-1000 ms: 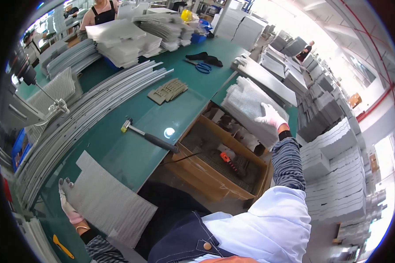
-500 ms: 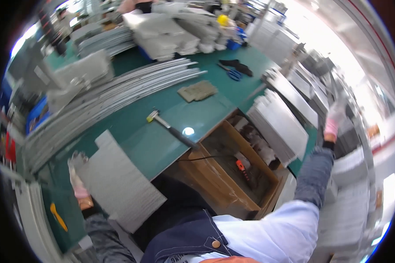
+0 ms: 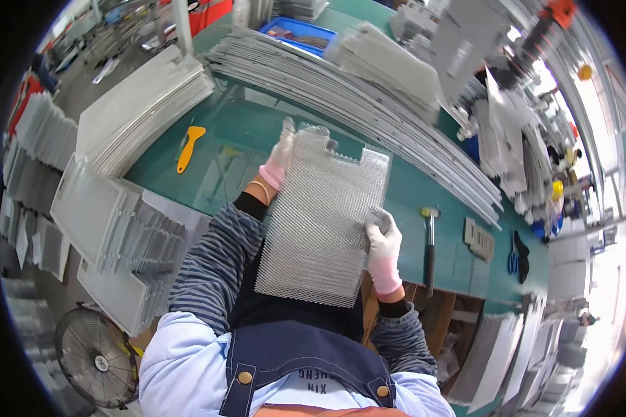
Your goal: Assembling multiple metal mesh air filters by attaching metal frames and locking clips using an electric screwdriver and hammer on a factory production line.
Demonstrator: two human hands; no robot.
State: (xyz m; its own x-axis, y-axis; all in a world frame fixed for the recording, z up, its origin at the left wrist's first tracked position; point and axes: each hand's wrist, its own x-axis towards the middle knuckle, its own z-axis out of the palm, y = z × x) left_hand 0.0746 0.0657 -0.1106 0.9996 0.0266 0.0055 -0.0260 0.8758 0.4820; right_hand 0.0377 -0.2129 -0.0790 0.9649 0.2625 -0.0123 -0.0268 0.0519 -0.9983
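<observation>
A silvery metal mesh sheet [image 3: 320, 222] with a notch cut in its far edge is tilted up in front of me, over the table's front edge. My left hand [image 3: 279, 158], in a white glove with a pink cuff, holds its upper left edge, the fingers partly behind it. On the right edge, lower down, my gloved right hand [image 3: 384, 250] is closed with the thumb and fingertips at the rim. A hammer [image 3: 430, 250] with a dark handle lies to the right of that hand. Left of the sheet, a yellow scraper [image 3: 190, 149] rests on the green tabletop [image 3: 222, 184].
Long metal strips [image 3: 368, 111] are piled across the back. Stacked mesh panels stand at the left [image 3: 129, 115] and lower left [image 3: 118, 222], above a floor fan [image 3: 97, 356]. To the right are tan gloves [image 3: 478, 240], blue-handled scissors [image 3: 513, 257] and an open drawer [image 3: 442, 320].
My view has swung left. My right hand has come from the far right stacks to the sheet's right edge. The sheet has been raised and turned more upright in my left hand.
</observation>
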